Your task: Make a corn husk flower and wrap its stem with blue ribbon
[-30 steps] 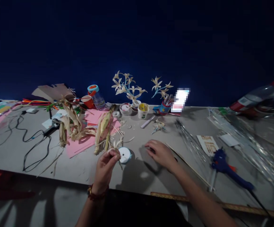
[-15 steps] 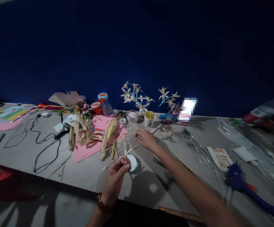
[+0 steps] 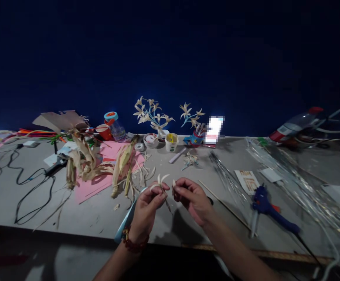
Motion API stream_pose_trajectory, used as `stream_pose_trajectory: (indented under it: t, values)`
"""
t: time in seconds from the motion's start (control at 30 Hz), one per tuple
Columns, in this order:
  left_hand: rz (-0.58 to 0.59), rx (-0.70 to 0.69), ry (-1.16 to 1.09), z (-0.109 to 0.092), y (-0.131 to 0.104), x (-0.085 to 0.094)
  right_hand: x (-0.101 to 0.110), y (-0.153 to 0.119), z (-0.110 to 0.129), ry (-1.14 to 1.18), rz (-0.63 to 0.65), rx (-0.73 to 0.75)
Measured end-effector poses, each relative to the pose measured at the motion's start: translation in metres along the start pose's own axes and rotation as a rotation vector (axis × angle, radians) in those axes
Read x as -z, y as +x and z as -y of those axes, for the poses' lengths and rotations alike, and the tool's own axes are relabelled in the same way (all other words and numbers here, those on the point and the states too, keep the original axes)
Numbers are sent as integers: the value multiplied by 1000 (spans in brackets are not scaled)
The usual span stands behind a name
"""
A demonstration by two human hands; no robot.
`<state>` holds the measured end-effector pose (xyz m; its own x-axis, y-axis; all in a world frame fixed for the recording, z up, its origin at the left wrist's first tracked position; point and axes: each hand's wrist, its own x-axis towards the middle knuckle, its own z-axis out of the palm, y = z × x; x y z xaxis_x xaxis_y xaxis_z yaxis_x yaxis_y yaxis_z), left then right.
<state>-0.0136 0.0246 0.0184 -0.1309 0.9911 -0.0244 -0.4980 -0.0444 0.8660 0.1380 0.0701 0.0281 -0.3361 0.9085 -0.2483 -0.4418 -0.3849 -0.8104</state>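
Between its thumb and fingers my left hand (image 3: 146, 210) pinches a small corn-husk flower (image 3: 160, 180), whose pale petals curve upward and whose thin stem end hangs below. Close beside it, my right hand (image 3: 195, 201) is closed on a narrow pale husk petal (image 3: 174, 183), its tip pointing up. A small gap separates the two hands. Loose husk strips (image 3: 142, 175) lie on the table just beyond my left hand, near a dried corn husk (image 3: 123, 164). A blue-edged round lid or tape roll is mostly hidden behind my left hand.
Finished husk flowers (image 3: 152, 111) stand at the back by a white tub (image 3: 171, 143) and a blue pen holder (image 3: 197, 139). Pink paper (image 3: 95, 187) and black cables (image 3: 19, 195) lie left. At right are a blue glue gun (image 3: 268, 207), wires (image 3: 231, 177) and a bottle (image 3: 293, 124).
My right hand has come back from over the table to beside my left, now with a petal in its fingers. The view has turned slightly right.
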Motion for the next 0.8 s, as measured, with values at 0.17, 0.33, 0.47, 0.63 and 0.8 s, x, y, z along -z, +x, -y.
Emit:
stream_pose_trajectory:
  t: [0.17,0.33,0.47,0.63,0.8]
  values:
    - [16,7,5,3,-5,-6,1,-6,0,100,-4,-19]
    - [62,8,-39,9,-7,-9,-4,-13,2,140,-5,-26]
    - [68,46,-95,10,-7,-14,-5,-19,2,163,23,-33]
    - [71,147,-183,6,-7,-16,1,-25,1,95,67,-9]
    - [137,272,-206,4,-9,-16,11,-24,-1,-103,164,197]
